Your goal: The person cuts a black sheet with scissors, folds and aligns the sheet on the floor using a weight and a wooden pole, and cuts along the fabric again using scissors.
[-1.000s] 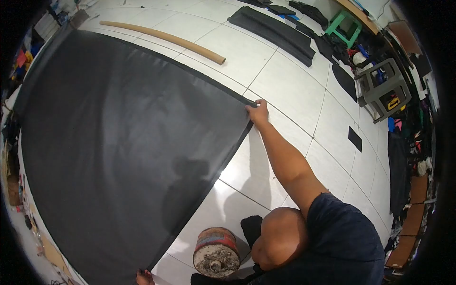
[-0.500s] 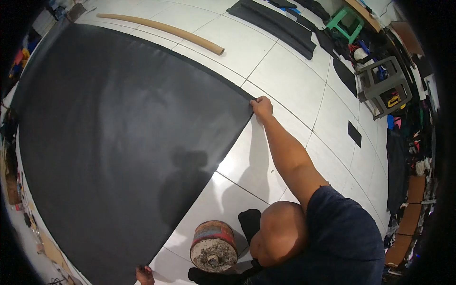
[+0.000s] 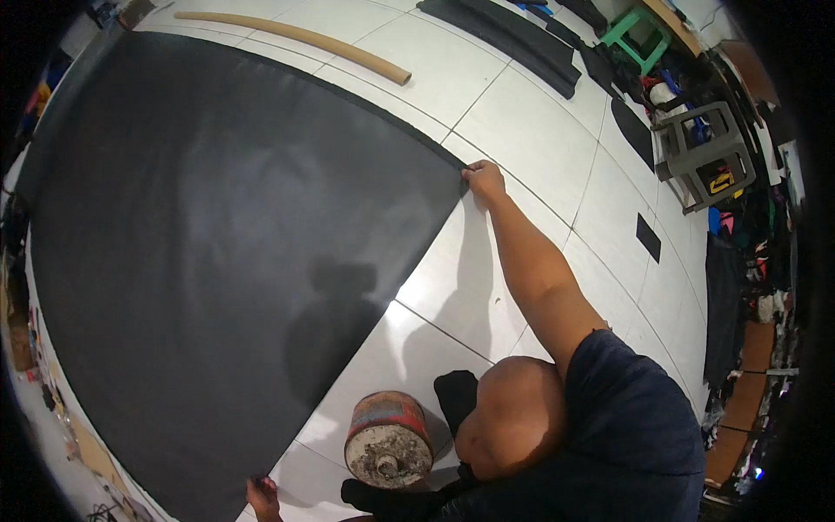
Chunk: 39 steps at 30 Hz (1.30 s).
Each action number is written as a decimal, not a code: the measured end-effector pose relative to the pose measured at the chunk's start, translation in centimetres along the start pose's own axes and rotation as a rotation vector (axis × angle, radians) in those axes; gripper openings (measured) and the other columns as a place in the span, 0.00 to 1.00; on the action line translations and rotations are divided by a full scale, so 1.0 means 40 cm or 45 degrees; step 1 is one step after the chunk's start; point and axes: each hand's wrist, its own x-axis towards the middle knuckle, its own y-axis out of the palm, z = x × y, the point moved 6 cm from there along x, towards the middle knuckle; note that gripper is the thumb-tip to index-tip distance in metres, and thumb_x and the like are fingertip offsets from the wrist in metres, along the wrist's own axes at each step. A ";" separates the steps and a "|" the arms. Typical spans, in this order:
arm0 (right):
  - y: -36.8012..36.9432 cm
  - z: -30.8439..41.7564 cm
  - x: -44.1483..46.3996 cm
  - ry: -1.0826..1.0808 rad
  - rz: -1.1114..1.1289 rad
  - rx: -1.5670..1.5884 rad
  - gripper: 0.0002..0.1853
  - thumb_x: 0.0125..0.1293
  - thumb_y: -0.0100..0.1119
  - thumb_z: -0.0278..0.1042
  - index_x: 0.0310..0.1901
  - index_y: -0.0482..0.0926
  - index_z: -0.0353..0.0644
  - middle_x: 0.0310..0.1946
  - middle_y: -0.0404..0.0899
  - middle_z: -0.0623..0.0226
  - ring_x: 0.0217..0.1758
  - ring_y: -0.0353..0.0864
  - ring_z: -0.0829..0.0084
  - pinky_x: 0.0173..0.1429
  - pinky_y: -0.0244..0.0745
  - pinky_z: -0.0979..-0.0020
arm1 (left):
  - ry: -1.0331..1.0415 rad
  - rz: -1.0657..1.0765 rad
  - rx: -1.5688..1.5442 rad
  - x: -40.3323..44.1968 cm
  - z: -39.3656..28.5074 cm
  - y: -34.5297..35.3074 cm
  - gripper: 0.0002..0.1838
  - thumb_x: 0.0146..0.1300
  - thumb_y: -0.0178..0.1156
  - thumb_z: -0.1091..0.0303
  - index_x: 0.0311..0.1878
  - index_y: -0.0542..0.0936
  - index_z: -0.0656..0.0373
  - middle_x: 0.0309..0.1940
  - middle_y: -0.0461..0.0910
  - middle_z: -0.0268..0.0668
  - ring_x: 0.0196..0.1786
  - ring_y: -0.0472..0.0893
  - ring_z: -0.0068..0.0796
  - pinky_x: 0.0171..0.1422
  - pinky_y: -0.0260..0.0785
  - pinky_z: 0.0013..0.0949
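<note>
A large sheet of black material (image 3: 235, 200), smooth and slightly shiny like faux leather, lies spread over the white tiled floor. My right hand (image 3: 484, 181) pinches its corner at the upper right, thumb and fingers closed on the edge. At the bottom of the view, my left hand (image 3: 263, 498) grips the sheet's near corner, partly cut off by the frame. Between my arms, close to my knee, stands a round, stained can (image 3: 389, 439) with a crusted top and a short spout. My shadow falls across the sheet.
A long cardboard tube (image 3: 300, 36) rests beyond the sheet. Dark rolled material (image 3: 500, 43) lies at the back. A green stool (image 3: 637, 41) and a grey stool (image 3: 706, 157) stand at the right, near clutter. A small black rectangle (image 3: 648, 238) is on the tiles (image 3: 531, 157).
The whole scene sits slightly higher in the view, as if my head tilted a little. Both hands keep their hold on the sheet's corners.
</note>
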 end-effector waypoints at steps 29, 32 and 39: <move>-0.013 0.014 -0.010 -0.045 -0.066 -0.054 0.18 0.59 0.67 0.49 0.39 0.84 0.41 0.35 0.85 0.59 0.41 0.84 0.63 0.47 0.76 0.65 | 0.036 0.004 0.086 -0.075 -0.012 0.049 0.18 0.69 0.57 0.51 0.29 0.72 0.53 0.21 0.73 0.29 0.24 0.74 0.24 0.28 0.68 0.27; -0.016 0.021 -0.018 0.003 -0.017 -0.004 0.17 0.58 0.68 0.47 0.38 0.84 0.40 0.34 0.85 0.60 0.38 0.84 0.64 0.45 0.76 0.65 | -0.024 -0.005 0.076 -0.060 -0.004 0.027 0.16 0.69 0.57 0.51 0.32 0.72 0.52 0.22 0.72 0.28 0.25 0.74 0.24 0.28 0.68 0.27; -0.014 0.018 -0.021 0.062 -0.036 0.067 0.16 0.57 0.70 0.44 0.36 0.82 0.40 0.32 0.85 0.61 0.35 0.83 0.67 0.43 0.76 0.66 | 0.055 0.012 0.091 -0.084 -0.008 0.059 0.12 0.70 0.56 0.55 0.36 0.71 0.51 0.23 0.70 0.27 0.27 0.73 0.22 0.28 0.66 0.26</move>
